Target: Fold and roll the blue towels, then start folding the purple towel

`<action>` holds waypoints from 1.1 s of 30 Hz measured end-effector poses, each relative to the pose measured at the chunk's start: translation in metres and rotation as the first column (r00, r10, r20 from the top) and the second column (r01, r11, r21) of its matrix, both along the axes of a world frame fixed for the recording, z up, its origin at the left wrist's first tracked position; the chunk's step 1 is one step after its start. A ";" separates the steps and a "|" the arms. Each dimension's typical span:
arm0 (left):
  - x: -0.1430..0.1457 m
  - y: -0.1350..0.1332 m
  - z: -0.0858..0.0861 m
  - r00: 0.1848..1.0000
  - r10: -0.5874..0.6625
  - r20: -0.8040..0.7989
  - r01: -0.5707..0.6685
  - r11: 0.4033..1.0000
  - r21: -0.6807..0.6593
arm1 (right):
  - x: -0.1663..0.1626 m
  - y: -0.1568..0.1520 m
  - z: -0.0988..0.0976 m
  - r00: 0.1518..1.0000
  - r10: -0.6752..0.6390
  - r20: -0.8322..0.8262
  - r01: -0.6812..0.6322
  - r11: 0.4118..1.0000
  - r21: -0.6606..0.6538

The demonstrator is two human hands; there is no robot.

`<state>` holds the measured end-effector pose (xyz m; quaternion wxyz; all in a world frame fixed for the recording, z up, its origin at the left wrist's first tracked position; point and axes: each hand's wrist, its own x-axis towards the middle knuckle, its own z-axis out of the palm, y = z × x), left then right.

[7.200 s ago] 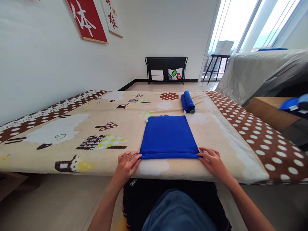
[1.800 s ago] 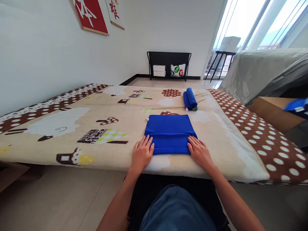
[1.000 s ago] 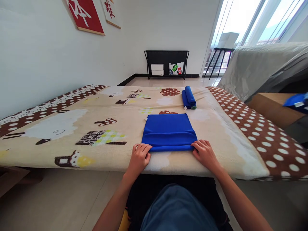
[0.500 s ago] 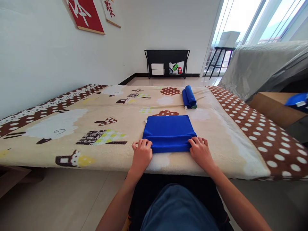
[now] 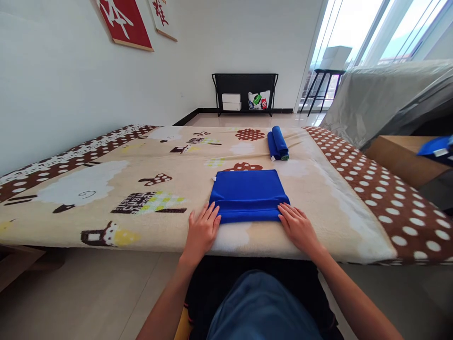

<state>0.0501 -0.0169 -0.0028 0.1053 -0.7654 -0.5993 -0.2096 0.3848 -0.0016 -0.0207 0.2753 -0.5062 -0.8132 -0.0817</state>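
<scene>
A blue towel [image 5: 247,191] lies on the patterned blanket [image 5: 106,189], its near edge rolled up into a thick band. My left hand [image 5: 201,230] lies flat with fingers stretched out, fingertips touching the roll's left end. My right hand [image 5: 299,226] lies flat the same way at the roll's right end. Neither hand grips anything. Farther back sit two rolled blue towels [image 5: 278,142] side by side.
The blanket covers a low bed along a white wall. A grey-covered piece of furniture [image 5: 375,99] and a wooden surface [image 5: 396,153] with blue cloth [image 5: 437,146] stand at the right. A black rack [image 5: 245,92] stands at the far wall.
The towel's near edge has been rolled forward over several seconds, so the flat part is shorter. In the last half second my curled fingers have flattened out against the roll.
</scene>
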 end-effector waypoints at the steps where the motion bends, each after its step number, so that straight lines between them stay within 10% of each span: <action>1: -0.002 -0.002 0.002 1.000 0.024 0.004 -0.025 0.999 0.020 | 0.002 -0.001 0.001 1.000 -0.012 -0.005 0.012 1.000 0.016; 8: 0.057 -0.005 0.014 0.897 -0.438 0.064 0.442 0.896 -0.048 | -0.055 -0.006 0.021 0.956 0.283 -0.074 -0.287 0.956 -0.053; 20: 0.001 0.001 0.002 0.995 0.096 0.017 -0.096 0.995 0.010 | 0.001 0.010 0.005 0.994 -0.100 0.043 0.101 0.995 -0.019; 28: 0.087 0.009 0.016 0.952 -0.296 0.081 0.304 0.947 -0.107 | -0.083 0.006 0.015 0.983 0.182 -0.017 -0.183 0.978 -0.103; 33: 0.073 0.024 0.007 0.996 -0.068 0.052 0.073 0.990 -0.124 | -0.064 0.023 0.012 1.000 0.018 0.000 -0.018 0.987 -0.157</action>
